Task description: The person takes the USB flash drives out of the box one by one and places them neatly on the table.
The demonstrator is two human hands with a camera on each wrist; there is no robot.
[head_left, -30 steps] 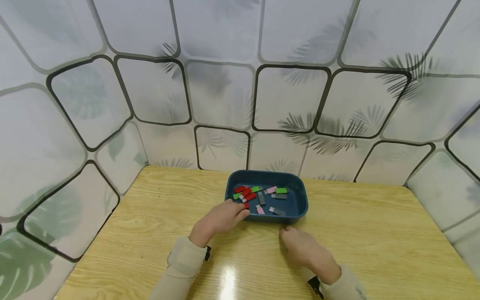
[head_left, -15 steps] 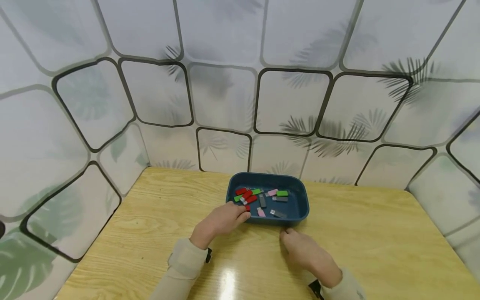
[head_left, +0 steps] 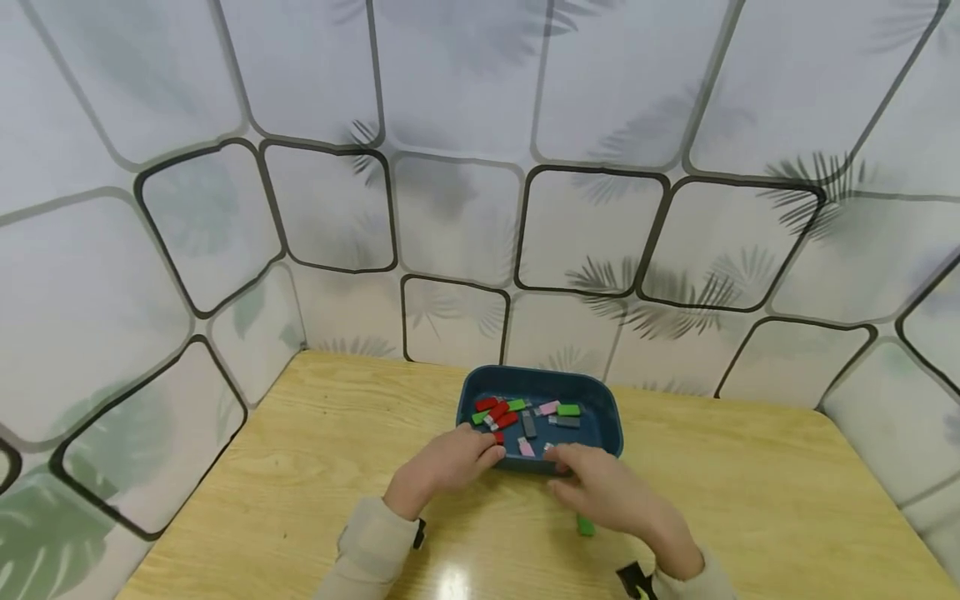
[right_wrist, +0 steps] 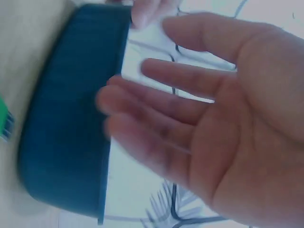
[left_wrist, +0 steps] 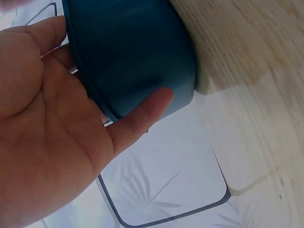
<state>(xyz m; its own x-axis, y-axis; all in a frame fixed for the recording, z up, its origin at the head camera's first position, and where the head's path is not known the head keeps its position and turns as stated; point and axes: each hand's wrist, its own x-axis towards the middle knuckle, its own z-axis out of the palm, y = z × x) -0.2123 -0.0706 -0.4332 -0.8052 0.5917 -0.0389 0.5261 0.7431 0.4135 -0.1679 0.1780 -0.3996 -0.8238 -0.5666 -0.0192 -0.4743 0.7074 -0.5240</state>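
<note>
A dark blue bin (head_left: 603, 417) stands on the table, holding several USB sticks in red, green, pink and grey. My left hand (head_left: 450, 460) grips its front left corner; in the left wrist view one finger lies along the outside wall while others go behind the rim. My right hand (head_left: 603, 490) hovers at the front rim with fingers extended and nothing in them, as the right wrist view confirms. On the tabletop below that hand lies a green USB stick (head_left: 586, 525), partly covered by the hand. Inside the bin, a pink USB stick (head_left: 526, 447) sits near the front wall.
The light wooden table (head_left: 300, 467) reaches back to a patterned wall covering (head_left: 457, 217), close behind the bin. More of this covering rises along the left and right sides.
My right hand has risen from the table in front of the bin to its front rim, uncovering the green USB stick. My left hand keeps its place at the corner. The head view has tilted slightly.
</note>
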